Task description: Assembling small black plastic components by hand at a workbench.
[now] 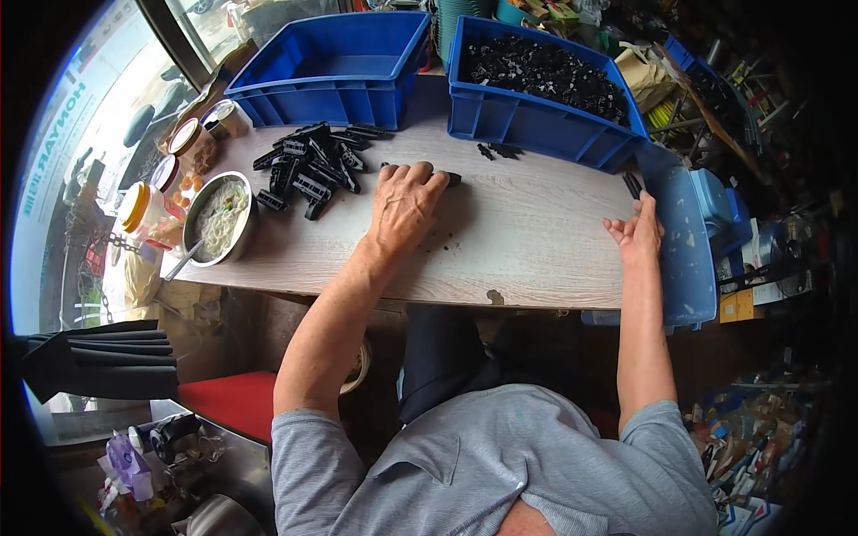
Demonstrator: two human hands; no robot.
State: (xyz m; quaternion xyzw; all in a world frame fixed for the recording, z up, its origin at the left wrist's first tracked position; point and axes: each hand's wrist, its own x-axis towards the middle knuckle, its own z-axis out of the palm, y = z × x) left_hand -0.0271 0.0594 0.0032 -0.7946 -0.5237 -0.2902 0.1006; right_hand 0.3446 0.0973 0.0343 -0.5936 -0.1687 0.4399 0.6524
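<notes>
My left hand [407, 205] is closed over a long black plastic part on the table, its fingers hiding most of it; one dark end [454, 179] sticks out at the right. At the table's right side my right hand [636, 234] holds a narrow black plastic piece [632, 185] at its fingertips, with the other fingers loosely curled. A pile of black slotted plastic parts [313, 170] lies left of my left hand. Several small black pieces [497, 151] lie beyond it, by the right blue crate.
At the back stand a blue crate [313, 112] and another blue crate [536, 143] full of small black parts. A bowl of noodles [219, 219] with a spoon and several jars [143, 207] line the left edge. A translucent blue bin [684, 259] adjoins the table's right edge.
</notes>
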